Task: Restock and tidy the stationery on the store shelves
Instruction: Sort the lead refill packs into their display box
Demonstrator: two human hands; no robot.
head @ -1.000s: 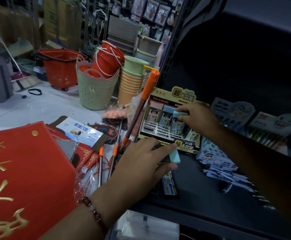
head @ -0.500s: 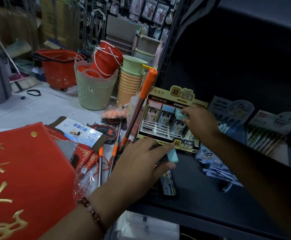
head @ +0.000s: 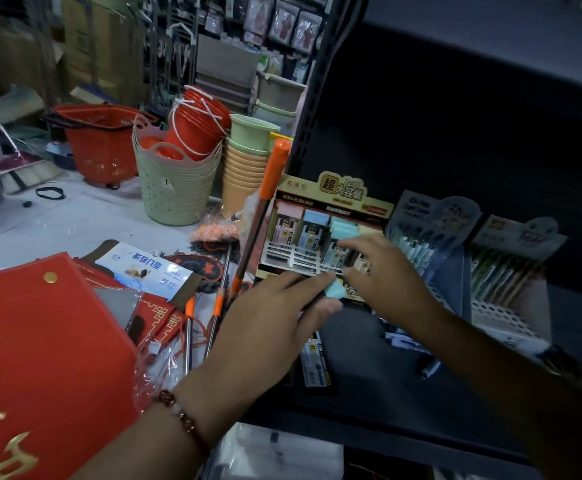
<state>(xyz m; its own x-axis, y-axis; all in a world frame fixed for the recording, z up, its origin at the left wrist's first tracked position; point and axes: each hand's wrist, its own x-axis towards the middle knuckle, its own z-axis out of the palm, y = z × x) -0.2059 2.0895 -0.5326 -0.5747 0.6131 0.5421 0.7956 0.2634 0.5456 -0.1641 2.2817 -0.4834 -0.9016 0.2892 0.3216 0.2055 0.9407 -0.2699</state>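
Two bare hands over dark metal shelf [head: 369, 372], both in front of landmark: gold-and-black cardboard display box of pencil-lead cases [head: 320, 233], standing upright on shelf.

Left hand [head: 275, 327]: just in front of display box's lower edge; fingers curled, thumb and forefinger pinching small pale-blue rectangular case [head: 334, 289]; beaded bracelet [head: 182, 417] at wrist.

Right hand [head: 383, 268]: against display box's front right corner, fingertips beside pale-blue case; fingers bent, whether gripping anything cannot be told.

Inside display box: pink-, blue- and teal-capped cases upright in white divider slots; teal-capped row [head: 343, 227] just above right hand.

Loose long flat refill packs [head: 313, 362]: flat on shelf, in front of display box, below left hand.

Pale-blue cartoon-printed pen display [head: 431, 223]: just right of display box; grey display of green-barrelled pens [head: 511, 258] further right.

Orange-capped metal poles [head: 265, 209]: leaning just left of display box.

Red banner with gold characters [head: 40, 358]: well left of display box, nearer camera.

Stacked pale-green perforated plastic baskets [head: 175, 192], stacked beige and green buckets [head: 244, 168], red shopping basket [head: 99, 147]: on floor, behind and left of display box.
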